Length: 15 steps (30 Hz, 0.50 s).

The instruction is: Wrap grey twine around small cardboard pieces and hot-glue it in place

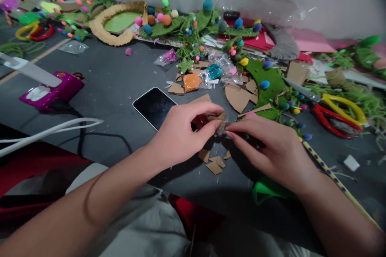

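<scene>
Between my two hands is a small piece of brown cardboard (221, 121). My left hand (183, 132) pinches it with thumb and fingers from the left. From the right, my right hand (268, 144) closes thumb and fingertips at its edge, on a tiny bit that is blurred and partly hidden. Several cardboard scraps (214, 167) lie on the grey table just below the fingers. A phone (153, 106) with a dark screen rests beside my left hand, partly covered by it. Larger cut cardboard (238, 97) lies beyond the hands.
Red-and-yellow scissors (340, 114) lie at the right near a tape measure (327, 170). Green leaf shapes with pompoms (169, 27) line the wall, with a tan yarn-wrapped ring (99, 28). A purple power adapter (52, 90) with cables sits at left. Orange clay (192, 82) lies ahead.
</scene>
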Available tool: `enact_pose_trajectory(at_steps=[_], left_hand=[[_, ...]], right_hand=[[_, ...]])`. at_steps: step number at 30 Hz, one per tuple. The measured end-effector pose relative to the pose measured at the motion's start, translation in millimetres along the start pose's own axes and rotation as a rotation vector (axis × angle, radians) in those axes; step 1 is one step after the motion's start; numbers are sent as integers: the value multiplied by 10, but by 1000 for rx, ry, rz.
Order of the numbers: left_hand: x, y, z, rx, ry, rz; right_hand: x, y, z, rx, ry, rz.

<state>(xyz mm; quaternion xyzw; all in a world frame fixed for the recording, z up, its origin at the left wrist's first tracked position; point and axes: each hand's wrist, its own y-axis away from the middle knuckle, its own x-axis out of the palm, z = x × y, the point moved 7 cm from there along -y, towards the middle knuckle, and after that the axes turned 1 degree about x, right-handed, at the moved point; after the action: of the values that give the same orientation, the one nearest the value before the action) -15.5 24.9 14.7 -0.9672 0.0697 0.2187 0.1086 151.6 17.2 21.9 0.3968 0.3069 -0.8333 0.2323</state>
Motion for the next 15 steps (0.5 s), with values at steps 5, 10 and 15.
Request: enact_pose_trajectory(at_steps=[5,10,15], left_hand=[[94,14,2,7,-36,161],[127,11,9,-31,71,233],[135,-10,16,-87,209,286]], right_hand=[[0,17,12,-45,53,36],[-47,-18,-4,5,-66,21],[-78,-53,-57,67,-120,6]])
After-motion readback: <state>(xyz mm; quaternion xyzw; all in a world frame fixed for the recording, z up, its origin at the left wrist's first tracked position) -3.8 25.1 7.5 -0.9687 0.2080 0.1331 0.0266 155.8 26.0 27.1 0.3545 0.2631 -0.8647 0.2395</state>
